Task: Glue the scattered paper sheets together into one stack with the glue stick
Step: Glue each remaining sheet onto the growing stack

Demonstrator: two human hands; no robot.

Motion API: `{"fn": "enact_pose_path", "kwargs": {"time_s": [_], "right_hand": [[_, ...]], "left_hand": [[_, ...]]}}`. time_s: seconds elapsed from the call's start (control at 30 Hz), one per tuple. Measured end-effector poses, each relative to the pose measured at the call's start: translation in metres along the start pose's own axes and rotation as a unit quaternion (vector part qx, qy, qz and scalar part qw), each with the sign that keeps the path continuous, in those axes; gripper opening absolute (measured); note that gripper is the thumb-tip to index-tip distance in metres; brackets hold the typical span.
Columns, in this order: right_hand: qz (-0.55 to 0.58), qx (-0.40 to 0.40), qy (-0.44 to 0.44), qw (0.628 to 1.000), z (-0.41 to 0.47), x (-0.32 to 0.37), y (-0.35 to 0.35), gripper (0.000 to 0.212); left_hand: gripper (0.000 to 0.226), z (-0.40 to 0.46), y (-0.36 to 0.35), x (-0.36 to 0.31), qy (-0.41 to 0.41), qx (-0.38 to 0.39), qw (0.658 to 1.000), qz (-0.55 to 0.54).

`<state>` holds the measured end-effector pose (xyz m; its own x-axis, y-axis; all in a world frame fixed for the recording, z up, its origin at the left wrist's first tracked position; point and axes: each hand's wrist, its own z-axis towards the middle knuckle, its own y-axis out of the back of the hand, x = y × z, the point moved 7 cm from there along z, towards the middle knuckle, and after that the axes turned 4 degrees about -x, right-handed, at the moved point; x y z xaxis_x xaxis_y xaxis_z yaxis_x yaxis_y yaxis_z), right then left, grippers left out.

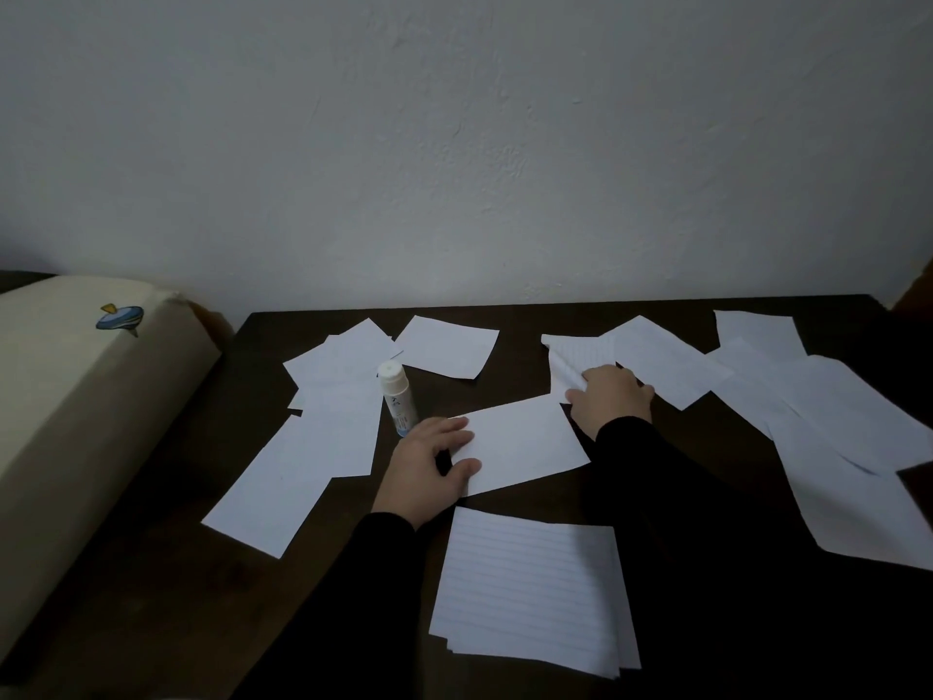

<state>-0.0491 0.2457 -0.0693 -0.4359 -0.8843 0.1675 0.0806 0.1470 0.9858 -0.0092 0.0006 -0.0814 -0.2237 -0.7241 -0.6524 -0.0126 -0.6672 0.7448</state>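
On the dark worktop [313,588], loose paper sheets [323,431] lie scattered round an upright glue stick [397,398].
Left hand [426,469] fingers pinch the middle sheet [520,444]; right hand [613,396] fingers grasp a crumpled lined sheet [573,363]; stack [535,588] nearest.

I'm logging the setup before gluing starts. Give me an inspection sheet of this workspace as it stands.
Surface: dark table, against a pale wall.
Job's things: capped glue stick upright; loose sheets scattered left and right; lined stack at the near edge; blank sheet at centre.
Clutter: nothing seen.
Grips: left hand pinches the blank sheet's left edge; right hand grips a crumpling lined sheet.
Cables: nothing seen.
Surroundings: cream cushion with a small print, left of the table.
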Motion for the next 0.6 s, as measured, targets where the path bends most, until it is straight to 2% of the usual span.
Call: {"fn": "enact_pose_path", "kwargs": {"time_s": [0.2,0.3,0.37,0.43,0.6], "right_hand": [[0.096,-0.075,0.039,0.992,-0.010,-0.004,0.024,0.032],[0.228,-0.098,0.123,0.961,-0.026,0.001,0.035,0.031],[0.275,-0.094,0.216,0.932,-0.043,0.007,0.038,0.033],[0.263,-0.075,0.293,0.916,-0.060,0.013,0.036,0.035],[0.250,0.008,0.359,0.899,-0.077,0.018,0.026,0.038]], "left_hand": [[0.038,-0.002,-0.001,0.002,0.006,0.010,1.000,-0.017],[0.028,-0.006,0.008,-0.003,-0.003,-0.059,0.998,-0.035],[0.025,-0.010,0.013,-0.003,0.021,-0.093,0.994,-0.056],[0.029,-0.012,0.012,0.001,0.062,-0.091,0.989,-0.100],[0.033,-0.015,0.012,0.008,0.113,-0.091,0.972,-0.186]]}}
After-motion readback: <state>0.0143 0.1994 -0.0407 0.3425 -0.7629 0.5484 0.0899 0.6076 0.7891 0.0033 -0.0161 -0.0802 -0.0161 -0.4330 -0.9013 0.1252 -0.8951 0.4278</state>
